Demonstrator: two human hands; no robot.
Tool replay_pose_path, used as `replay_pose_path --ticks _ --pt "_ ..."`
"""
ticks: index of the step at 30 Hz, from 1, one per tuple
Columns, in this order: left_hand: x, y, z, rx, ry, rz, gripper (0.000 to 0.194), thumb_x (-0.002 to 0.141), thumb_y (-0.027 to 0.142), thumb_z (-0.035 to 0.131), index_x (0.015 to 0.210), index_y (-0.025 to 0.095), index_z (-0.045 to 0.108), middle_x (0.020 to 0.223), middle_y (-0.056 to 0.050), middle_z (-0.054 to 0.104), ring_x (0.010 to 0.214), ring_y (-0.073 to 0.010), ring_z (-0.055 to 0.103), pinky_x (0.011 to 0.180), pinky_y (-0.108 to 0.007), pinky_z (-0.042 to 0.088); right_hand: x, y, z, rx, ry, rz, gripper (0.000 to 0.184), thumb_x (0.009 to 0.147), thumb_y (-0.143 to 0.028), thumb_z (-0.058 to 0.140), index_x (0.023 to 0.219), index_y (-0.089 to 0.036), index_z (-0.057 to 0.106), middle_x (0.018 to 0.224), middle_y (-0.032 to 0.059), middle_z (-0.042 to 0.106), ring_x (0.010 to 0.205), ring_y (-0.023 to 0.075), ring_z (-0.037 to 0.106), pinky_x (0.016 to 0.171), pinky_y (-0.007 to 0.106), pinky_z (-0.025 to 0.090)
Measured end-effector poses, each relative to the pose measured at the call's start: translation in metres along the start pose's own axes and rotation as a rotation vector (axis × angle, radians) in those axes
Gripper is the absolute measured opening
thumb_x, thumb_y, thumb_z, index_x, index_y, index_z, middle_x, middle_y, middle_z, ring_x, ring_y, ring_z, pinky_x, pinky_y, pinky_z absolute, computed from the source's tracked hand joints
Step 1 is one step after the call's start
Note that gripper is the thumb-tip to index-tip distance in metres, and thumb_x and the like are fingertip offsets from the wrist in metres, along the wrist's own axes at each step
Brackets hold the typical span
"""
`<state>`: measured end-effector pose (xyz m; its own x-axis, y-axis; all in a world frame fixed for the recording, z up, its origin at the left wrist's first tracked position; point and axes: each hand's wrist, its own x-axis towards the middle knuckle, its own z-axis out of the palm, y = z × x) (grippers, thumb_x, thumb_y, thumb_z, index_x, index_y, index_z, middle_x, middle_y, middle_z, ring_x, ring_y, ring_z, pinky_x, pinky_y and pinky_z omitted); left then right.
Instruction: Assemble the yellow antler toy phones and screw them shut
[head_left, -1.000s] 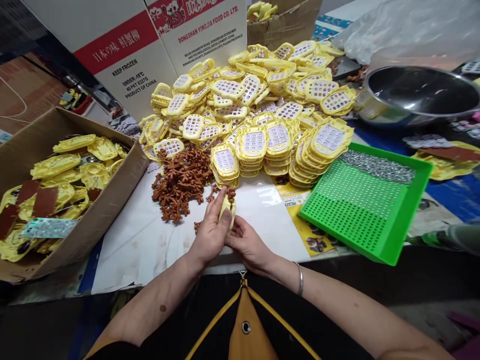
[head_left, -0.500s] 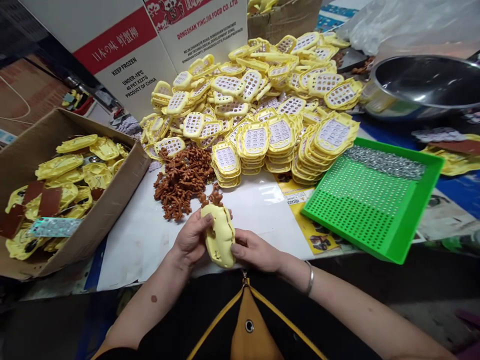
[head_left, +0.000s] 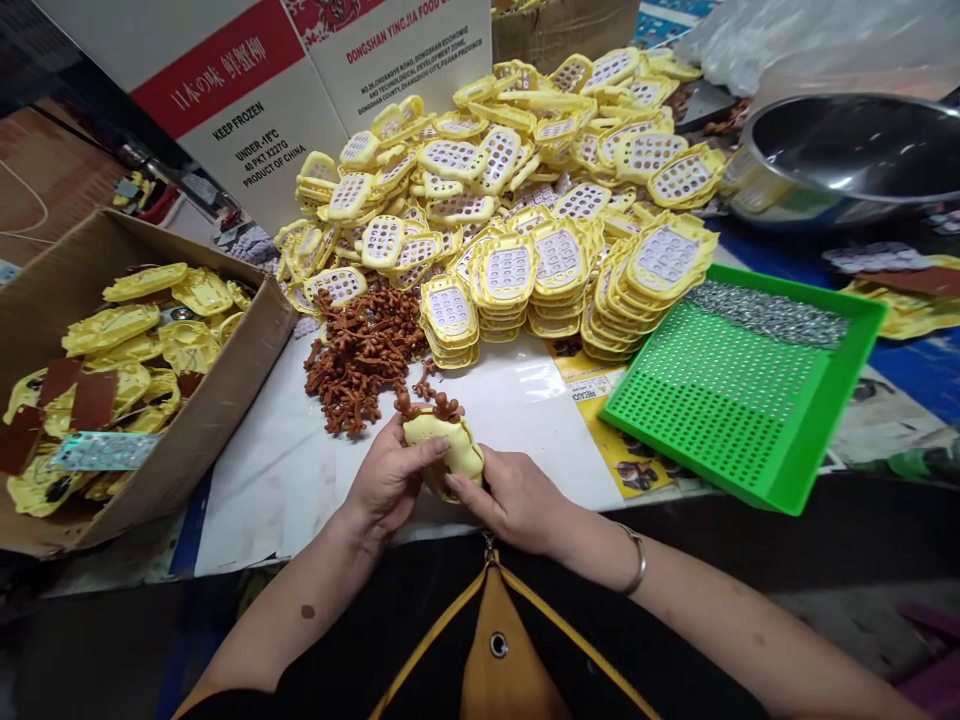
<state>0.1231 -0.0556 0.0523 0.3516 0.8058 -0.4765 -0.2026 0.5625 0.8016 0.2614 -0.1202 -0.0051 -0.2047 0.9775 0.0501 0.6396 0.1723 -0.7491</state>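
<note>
A pale yellow plastic toy shell (head_left: 463, 452) is held between both hands above the front of the white sheet (head_left: 517, 400). Two small brown antler-shaped pieces (head_left: 444, 405) stick out of its far end. My left hand (head_left: 386, 478) is closed round its left side, thumb lying across the face. On the right edge, my right hand (head_left: 525, 503) grips it, thumb on the near part and fingers mostly hidden behind. Just beyond the shell lies a heap of loose brown antler pieces (head_left: 356, 350).
Yellow shells with lilac keypads (head_left: 502, 270) are stacked and heaped behind. A green perforated tray (head_left: 720, 420) holding small silvery screw-like parts stands right, with a metal bowl (head_left: 847, 185) beyond. At left, a cardboard box (head_left: 187, 440) contains yellow shells; a white printed carton (head_left: 300, 110) stands behind.
The shell has tilted, its near end now turned down and foreshortened. My left thumb has slid across its face, and my right hand has moved up along its edge.
</note>
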Motion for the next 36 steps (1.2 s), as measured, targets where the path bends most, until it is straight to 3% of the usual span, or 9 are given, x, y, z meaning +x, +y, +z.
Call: replay_pose_path --ticks 5,8,13,19,24,28,31,33,36 --pt "0.002 -0.007 0.003 -0.012 0.022 -0.043 0.053 0.047 0.03 0.09 0.091 0.013 0.065 0.084 -0.006 0.072 0.072 -0.0172 0.066 0.071 -0.029 0.052 0.001 -0.003 -0.004 -0.076 0.155 -0.016 0.054 0.088 -0.065 0.036 0.091 -0.014 0.056 0.075 0.0107 0.068 0.065 0.0209 0.064 0.056 0.029 0.039" --pt "0.003 -0.013 0.005 -0.009 0.075 -0.038 0.053 0.05 0.037 0.089 0.09 0.011 0.066 0.077 -0.006 0.071 0.068 -0.0161 0.065 0.067 -0.027 0.051 0.003 -0.006 -0.007 -0.069 0.132 0.07 0.049 0.092 -0.059 0.034 0.088 -0.015 0.056 0.071 0.0098 0.068 0.061 0.0203 0.064 0.053 0.028 0.036" --pt "0.001 -0.016 0.004 -0.021 0.011 -0.069 0.053 0.049 0.034 0.089 0.092 0.011 0.068 0.084 -0.008 0.072 0.074 -0.0184 0.067 0.073 -0.028 0.051 0.002 -0.008 -0.012 0.016 0.081 0.106 0.045 0.094 -0.054 0.031 0.082 -0.017 0.056 0.073 0.0084 0.068 0.065 0.0204 0.065 0.057 0.029 0.038" --pt "0.002 -0.011 -0.001 -0.058 -0.017 -0.098 0.06 0.048 0.024 0.088 0.103 0.012 0.069 0.088 -0.007 0.073 0.08 -0.0184 0.066 0.079 -0.028 0.05 0.006 -0.014 -0.012 0.057 0.08 0.025 0.04 0.095 -0.043 0.033 0.117 -0.013 0.048 0.107 0.016 0.066 0.088 0.0242 0.065 0.07 0.034 0.046" --pt "0.004 -0.01 -0.005 -0.055 -0.035 -0.126 0.052 0.053 0.019 0.084 0.103 0.013 0.07 0.091 -0.007 0.072 0.084 -0.0182 0.065 0.082 -0.028 0.049 0.009 -0.011 -0.017 0.317 -0.053 0.043 0.03 0.094 -0.041 0.037 0.1 -0.016 0.053 0.095 0.0103 0.065 0.084 0.021 0.061 0.074 0.034 0.047" --pt "0.003 -0.01 -0.007 -0.117 -0.085 -0.132 0.042 0.057 0.029 0.082 0.094 0.012 0.072 0.101 -0.011 0.072 0.089 -0.0207 0.065 0.085 -0.03 0.049 0.008 -0.012 -0.021 0.288 -0.021 0.021 0.038 0.095 -0.046 0.032 0.101 -0.014 0.052 0.099 0.0131 0.063 0.088 0.0226 0.058 0.08 0.039 0.047" --pt "0.001 -0.008 -0.006 -0.117 -0.071 -0.159 0.042 0.054 0.021 0.082 0.094 0.015 0.072 0.105 -0.009 0.071 0.088 -0.0202 0.065 0.083 -0.03 0.05 0.007 -0.013 -0.022 0.346 -0.039 -0.025 0.034 0.097 -0.042 0.03 0.099 -0.016 0.051 0.096 0.0107 0.063 0.084 0.0196 0.058 0.076 0.035 0.048" --pt "0.0 -0.007 -0.005 -0.11 -0.036 -0.172 0.043 0.05 0.014 0.082 0.092 0.016 0.072 0.107 -0.008 0.071 0.084 -0.0186 0.065 0.081 -0.03 0.05 0.007 -0.012 -0.02 0.357 -0.01 -0.067 0.033 0.098 -0.041 0.029 0.096 -0.017 0.052 0.094 0.0091 0.063 0.082 0.0182 0.058 0.073 0.032 0.047" --pt "0.0 -0.006 -0.001 -0.113 -0.004 -0.153 0.038 0.047 0.012 0.084 0.082 0.015 0.07 0.1 -0.006 0.071 0.08 -0.0165 0.064 0.08 -0.029 0.049 0.005 -0.009 -0.012 0.163 0.139 -0.053 0.044 0.098 -0.045 0.023 0.091 -0.015 0.055 0.084 0.0094 0.065 0.073 0.0184 0.058 0.066 0.031 0.044"
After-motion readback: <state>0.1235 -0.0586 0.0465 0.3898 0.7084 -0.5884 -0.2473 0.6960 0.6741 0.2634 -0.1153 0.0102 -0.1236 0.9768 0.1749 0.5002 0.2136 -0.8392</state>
